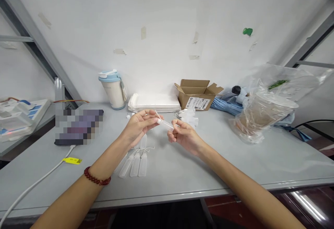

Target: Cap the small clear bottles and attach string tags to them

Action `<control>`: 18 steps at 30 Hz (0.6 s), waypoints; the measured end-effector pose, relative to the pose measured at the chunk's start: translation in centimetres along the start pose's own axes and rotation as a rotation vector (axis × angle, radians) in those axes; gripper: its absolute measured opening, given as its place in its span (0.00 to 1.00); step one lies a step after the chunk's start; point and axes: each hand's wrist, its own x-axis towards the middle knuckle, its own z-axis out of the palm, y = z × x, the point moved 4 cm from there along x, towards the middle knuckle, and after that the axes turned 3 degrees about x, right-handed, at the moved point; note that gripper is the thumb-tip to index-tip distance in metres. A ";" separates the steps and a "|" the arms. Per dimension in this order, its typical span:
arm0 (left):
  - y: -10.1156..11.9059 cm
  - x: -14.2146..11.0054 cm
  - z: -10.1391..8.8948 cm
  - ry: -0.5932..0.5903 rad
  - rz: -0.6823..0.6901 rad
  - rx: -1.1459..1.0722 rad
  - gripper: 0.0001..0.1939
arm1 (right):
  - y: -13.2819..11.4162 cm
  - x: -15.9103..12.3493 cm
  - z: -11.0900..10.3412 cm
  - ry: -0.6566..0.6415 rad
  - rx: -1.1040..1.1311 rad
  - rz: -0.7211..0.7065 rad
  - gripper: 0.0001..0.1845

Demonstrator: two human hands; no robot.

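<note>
Between my two hands, above the grey table, is a small translucent plastic bottle (166, 125), tilted with its neck to the left. My left hand (141, 126) is closed in a pinch at its white neck end, where a thin white tube sticks up. The base of the bottle is pinched by my right hand (185, 135). Below my left hand lie several similar bottles (135, 165) with thin curved white tubes (142, 149) at their tops. Behind my right hand sits a pile of clear plastic bottles (189, 116), partly hidden.
At the back stand a cream tumbler (113, 91), a stack of white sheets (155, 102) and an open cardboard box (197, 95). A bagged cup (266, 114) and blue cloth (227, 104) lie right. A phone-like device (78, 129) with a white cable (39, 185) lies left.
</note>
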 end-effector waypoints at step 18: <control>-0.1 -0.4 0.8 -0.047 -0.096 0.453 0.13 | -0.1 0.1 -0.9 0.219 -0.169 -0.032 0.20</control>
